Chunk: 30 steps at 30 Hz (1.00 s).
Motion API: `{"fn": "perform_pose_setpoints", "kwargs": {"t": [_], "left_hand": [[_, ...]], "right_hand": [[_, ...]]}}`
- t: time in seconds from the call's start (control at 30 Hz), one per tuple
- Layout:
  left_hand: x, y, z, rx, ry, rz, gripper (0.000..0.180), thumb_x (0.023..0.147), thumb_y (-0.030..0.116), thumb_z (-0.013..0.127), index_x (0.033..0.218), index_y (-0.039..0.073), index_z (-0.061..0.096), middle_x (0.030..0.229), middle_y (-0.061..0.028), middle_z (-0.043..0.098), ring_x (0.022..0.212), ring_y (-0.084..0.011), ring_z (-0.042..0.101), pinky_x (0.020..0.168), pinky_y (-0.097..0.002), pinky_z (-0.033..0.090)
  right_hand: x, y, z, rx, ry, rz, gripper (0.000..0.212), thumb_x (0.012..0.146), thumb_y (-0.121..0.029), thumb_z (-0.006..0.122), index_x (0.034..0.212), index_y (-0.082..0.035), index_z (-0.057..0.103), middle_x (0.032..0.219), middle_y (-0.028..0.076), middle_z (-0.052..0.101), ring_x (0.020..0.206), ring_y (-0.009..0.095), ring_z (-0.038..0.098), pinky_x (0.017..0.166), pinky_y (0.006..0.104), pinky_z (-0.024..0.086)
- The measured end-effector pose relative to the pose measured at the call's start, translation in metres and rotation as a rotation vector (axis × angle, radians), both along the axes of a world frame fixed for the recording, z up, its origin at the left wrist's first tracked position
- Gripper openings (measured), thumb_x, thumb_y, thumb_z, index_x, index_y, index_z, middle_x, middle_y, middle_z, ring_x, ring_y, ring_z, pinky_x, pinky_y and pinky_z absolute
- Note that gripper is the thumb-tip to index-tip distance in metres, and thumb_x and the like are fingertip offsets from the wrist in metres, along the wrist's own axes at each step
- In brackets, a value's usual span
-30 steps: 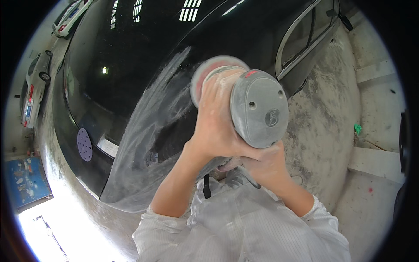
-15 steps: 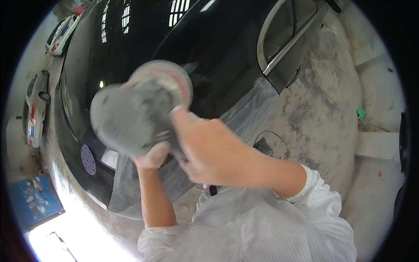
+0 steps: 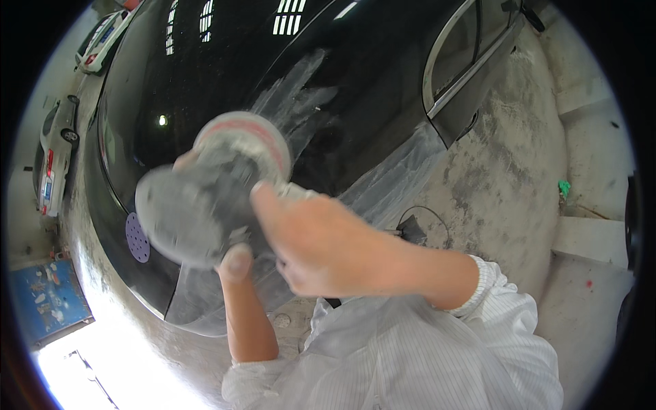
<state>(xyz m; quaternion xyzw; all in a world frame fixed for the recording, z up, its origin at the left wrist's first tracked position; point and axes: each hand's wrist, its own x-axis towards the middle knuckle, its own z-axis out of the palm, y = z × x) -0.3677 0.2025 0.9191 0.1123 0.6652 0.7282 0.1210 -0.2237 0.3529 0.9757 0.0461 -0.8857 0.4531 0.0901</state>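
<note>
My left hand (image 3: pixel 236 264) is wrapped round the grey body of a power sander (image 3: pixel 195 212), its thumb on the near side and fingertips on the far side. My right hand (image 3: pixel 318 239) is closed round the sander beside its head, smeared by motion; its exact grip is partly hidden. The round pad with a red ring (image 3: pixel 256 133) is over the black car's (image 3: pixel 225 75) rear panel; contact is hard to tell. Pale scuffed streaks (image 3: pixel 297 85) run across the paint beyond the pad. A purple perforated sanding disc (image 3: pixel 137 238) lies on the car to the left.
Dull scuffed bodywork (image 3: pixel 400 174) stretches toward the side window (image 3: pixel 454 68). A thin dark cable (image 3: pixel 437 215) loops over the dusty floor (image 3: pixel 509 157). At left are parked cars (image 3: pixel 58 154) and a blue board (image 3: pixel 51 297) with scraps. A green crumpled scrap (image 3: pixel 564 188) lies at right.
The sander and both hands have moved slightly down and left over the car. More of the pale streaks beyond the pad now shows, and the view has shifted a little.
</note>
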Motion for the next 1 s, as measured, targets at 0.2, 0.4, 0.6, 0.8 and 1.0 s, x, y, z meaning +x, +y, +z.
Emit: {"fn": "perform_pose_setpoints", "kwargs": {"t": [0.2,0.4,0.6,0.8,1.0], "left_hand": [[0.036,0.004,-0.019,0.222,0.326,0.15,0.133,0.061,0.079,0.087,0.158,-0.004,0.048,0.143,-0.0168,0.061,0.137,-0.0314,0.063,0.121,-0.0467,0.052],[0.071,0.081,0.004,0.201,0.487,-0.174,0.13,0.058,0.067,0.1,0.155,-0.003,0.052,0.142,-0.0174,0.063,0.134,-0.0336,0.063,0.118,-0.047,0.052],[0.069,0.148,-0.011,0.089,0.893,-0.463,0.118,0.057,0.055,0.103,0.15,0.001,0.056,0.14,-0.0176,0.064,0.13,-0.0387,0.062,0.112,-0.0526,0.049],[0.077,0.123,-0.037,0.076,0.848,-0.494,0.118,0.053,0.055,0.106,0.147,0.001,0.06,0.142,-0.0179,0.066,0.13,-0.0403,0.064,0.114,-0.0527,0.047],[0.053,0.006,-0.056,-0.038,0.301,0.043,0.13,0.053,0.061,0.103,0.155,-0.002,0.052,0.142,-0.0171,0.064,0.132,-0.0351,0.065,0.116,-0.0489,0.05]], "right_hand": [[0.016,-0.003,-0.006,-0.027,-0.128,0.102,0.051,0.084,0.001,0.079,0.123,0.009,0.046,0.089,0.025,0.069,0.075,0.046,0.074,0.066,0.0525,0.059],[0.05,0.036,-0.028,-0.084,-0.07,-0.209,0.059,0.082,-0.002,0.083,0.128,0.004,0.045,0.096,0.027,0.071,0.089,0.048,0.076,0.076,0.0529,0.062],[0.095,0.067,-0.074,-0.408,0.06,-0.501,0.036,0.076,0.002,0.086,0.11,0.003,0.074,0.104,0.018,0.074,0.097,0.045,0.078,0.085,0.0467,0.064],[0.111,0.056,-0.092,-0.378,0.113,-0.485,0.052,0.074,0.0,0.088,0.123,0.001,0.07,0.114,0.018,0.078,0.098,0.041,0.08,0.083,0.0465,0.064],[0.079,0.02,-0.077,0.011,-0.146,-0.086,0.067,0.079,-0.007,0.088,0.136,0.002,0.054,0.106,0.019,0.072,0.094,0.041,0.078,0.079,0.049,0.063]]}}
